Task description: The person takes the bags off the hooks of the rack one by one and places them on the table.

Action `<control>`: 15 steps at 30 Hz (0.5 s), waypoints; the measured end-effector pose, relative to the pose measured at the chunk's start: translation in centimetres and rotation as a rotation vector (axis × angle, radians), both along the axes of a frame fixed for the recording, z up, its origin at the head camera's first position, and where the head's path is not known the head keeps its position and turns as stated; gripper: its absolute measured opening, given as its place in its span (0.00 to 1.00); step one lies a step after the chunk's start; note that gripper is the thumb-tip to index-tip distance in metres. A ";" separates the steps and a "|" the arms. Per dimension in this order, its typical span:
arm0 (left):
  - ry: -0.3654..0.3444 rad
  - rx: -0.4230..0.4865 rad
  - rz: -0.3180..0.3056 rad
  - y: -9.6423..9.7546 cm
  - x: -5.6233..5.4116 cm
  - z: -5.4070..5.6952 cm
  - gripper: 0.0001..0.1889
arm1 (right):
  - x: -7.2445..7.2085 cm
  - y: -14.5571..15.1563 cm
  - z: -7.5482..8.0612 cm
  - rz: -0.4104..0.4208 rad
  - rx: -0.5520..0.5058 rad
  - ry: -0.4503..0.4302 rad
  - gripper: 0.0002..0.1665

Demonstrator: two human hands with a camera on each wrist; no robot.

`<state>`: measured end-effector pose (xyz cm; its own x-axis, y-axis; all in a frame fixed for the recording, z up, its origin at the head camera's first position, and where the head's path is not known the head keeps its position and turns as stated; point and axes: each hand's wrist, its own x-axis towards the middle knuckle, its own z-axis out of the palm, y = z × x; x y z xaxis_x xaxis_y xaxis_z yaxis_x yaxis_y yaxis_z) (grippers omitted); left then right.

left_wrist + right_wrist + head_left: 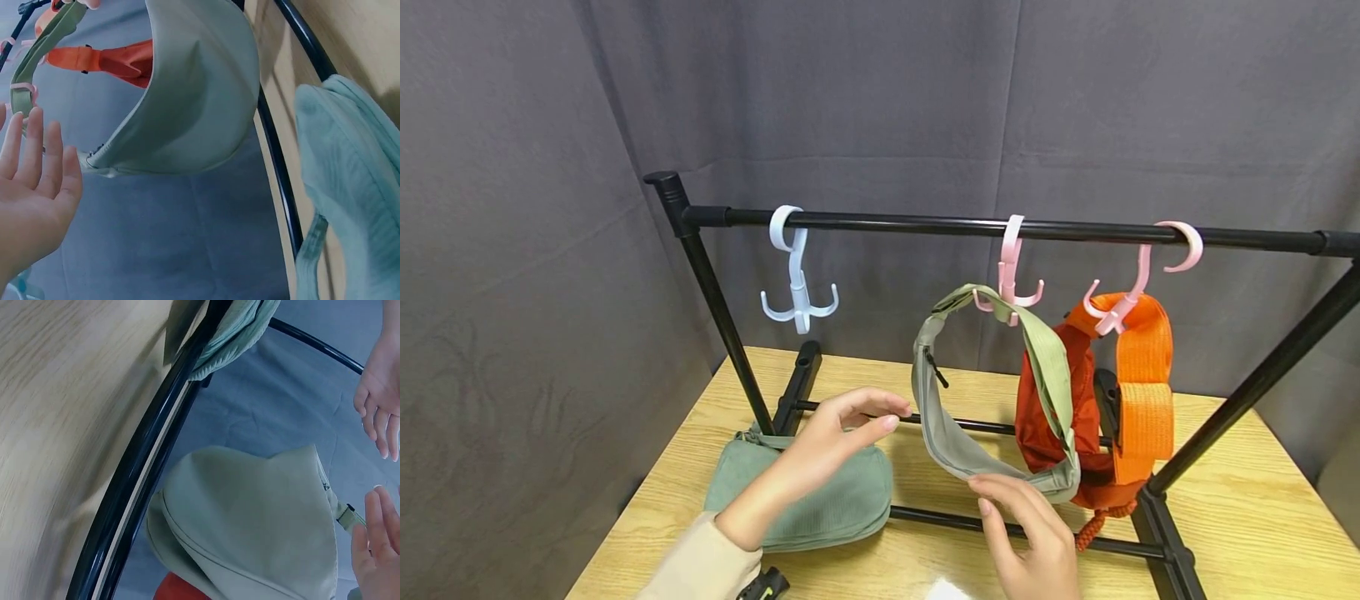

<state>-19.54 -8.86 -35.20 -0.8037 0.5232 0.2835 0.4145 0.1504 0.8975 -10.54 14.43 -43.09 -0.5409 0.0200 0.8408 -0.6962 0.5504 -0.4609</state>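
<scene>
A pale green shoulder bag (951,442) hangs by its strap (1048,358) from the middle pink hook (1009,275). To its left, my left hand (835,442) is held in the air with fingers loosely extended and nothing in them; the left wrist view shows its palm (37,194). My right hand (1033,533) is by the bag's lower edge, fingers relaxed; whether the fingertips touch the bag I cannot tell. Behind and below my left forearm, a teal corduroy bag (827,508) lies on the table, partly hidden by it.
An orange-red bag (1052,408) with a wide orange strap (1144,417) hangs from the right pink hook (1123,308). A light blue hook (797,283) hangs at the left of the black rail (910,223). The rack's lower bars (955,521) cross the wooden table (1247,492).
</scene>
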 end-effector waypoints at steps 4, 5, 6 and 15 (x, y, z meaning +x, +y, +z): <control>0.001 0.000 -0.020 0.7 -0.1 0.4 0.15 | 0.0 0.3 0.0 -0.020 -0.018 0.026 0.07; 0.003 -0.004 -0.021 0.9 -0.1 0.5 0.15 | 0.0 0.4 0.0 -0.025 -0.022 0.030 0.08; 0.001 -0.009 -0.019 1.0 -0.1 0.7 0.15 | 0.0 0.4 0.0 -0.031 -0.025 0.029 0.08; 0.056 0.090 -0.062 2.6 0.0 2.2 0.13 | 0.0 1.0 0.1 -0.079 -0.034 0.025 0.12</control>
<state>-19.58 -6.23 -33.02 -0.7523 0.5418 0.3748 0.4701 0.0429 0.8816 -10.53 15.44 -43.00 -0.5156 0.0904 0.8521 -0.6629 0.5880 -0.4635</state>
